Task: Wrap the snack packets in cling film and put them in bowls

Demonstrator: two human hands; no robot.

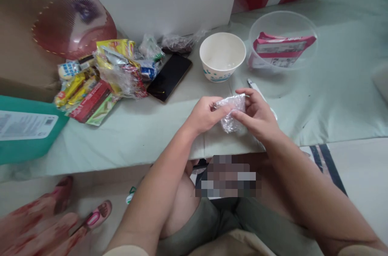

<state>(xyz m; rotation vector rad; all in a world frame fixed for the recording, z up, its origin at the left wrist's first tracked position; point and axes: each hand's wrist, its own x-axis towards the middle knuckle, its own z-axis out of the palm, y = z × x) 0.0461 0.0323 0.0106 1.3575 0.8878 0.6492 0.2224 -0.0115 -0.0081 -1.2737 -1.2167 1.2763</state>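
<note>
Between my two hands is a small packet wrapped in clear bubble wrap (233, 120), held just above the table near its front edge. My left hand (206, 114) pinches it from the left, thumb laid across the front. From the other side my right hand (259, 114) grips it, thumb on the near face and fingers behind. What lies inside the wrap cannot be made out. A slim white and dark item, perhaps a cutter (257, 88), lies partly under my right hand. Behind the packet stands a white paper bowl (222, 52) with a blue-green print.
A clear plastic bowl (283, 64) holds a pink packet (280, 48). Left of the paper bowl lie a black phone (170, 76) and piled snack packets (118, 72). A reddish bowl (72, 32) and boxes stand behind; a green container (27, 126) is at left. Another person's feet show below.
</note>
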